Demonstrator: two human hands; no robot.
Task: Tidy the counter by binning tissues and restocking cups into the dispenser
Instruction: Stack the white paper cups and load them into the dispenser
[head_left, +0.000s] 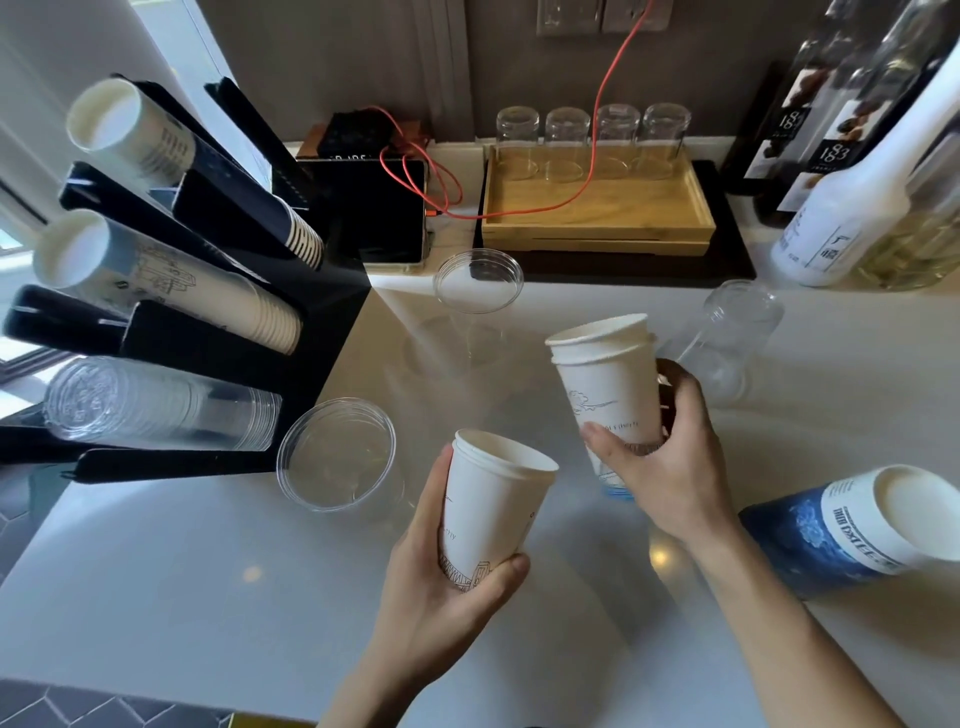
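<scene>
Café counter; cup dispenser (197, 291), syrup bottles (810, 130)

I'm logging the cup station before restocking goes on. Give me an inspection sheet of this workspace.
Surface: pale counter, glossy, no spills seen.
Job's things: black cup dispenser at left, holding paper and clear cup stacks; no tissues seen.
Clutter: two loose clear cups upright; blue-patterned cup lying on its side; upturned glass.
Grips: left hand holds a white paper cup stack; right hand holds another.
Cables: red cable from wall socket across wooden tray to tablet.
Surroundings: four glasses in the tray, bottles at right.
</scene>
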